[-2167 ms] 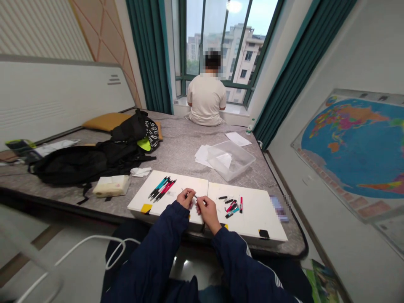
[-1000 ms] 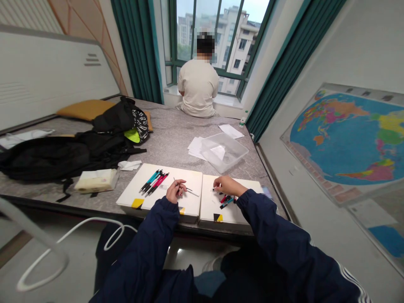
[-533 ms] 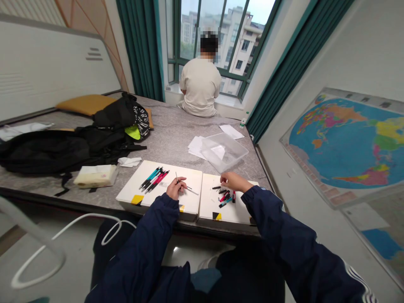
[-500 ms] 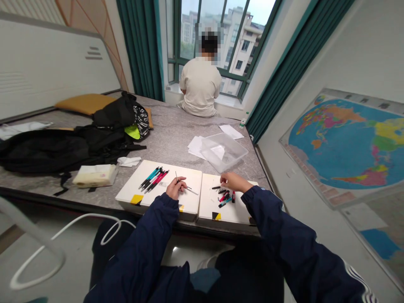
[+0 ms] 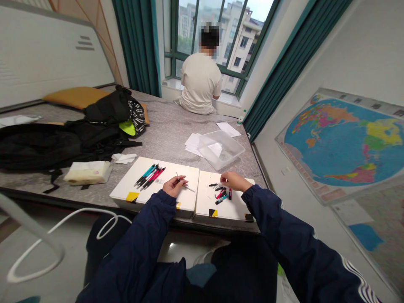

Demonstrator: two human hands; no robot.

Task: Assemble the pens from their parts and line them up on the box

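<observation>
Rod [image 5: 177, 175]: gripped in left hand [image 5: 174, 185], fingers curled; right hand [image 5: 234, 182] palm-down at pen parts [image 5: 222, 196], fingers bent, hold unclear.

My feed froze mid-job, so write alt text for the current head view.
The left hand holds thin rods over a white box bearing a cluster of pens; the right hand is beside small black, red and teal pieces on a second white box. Beyond sit a clear bin and a person facing the window.
</observation>
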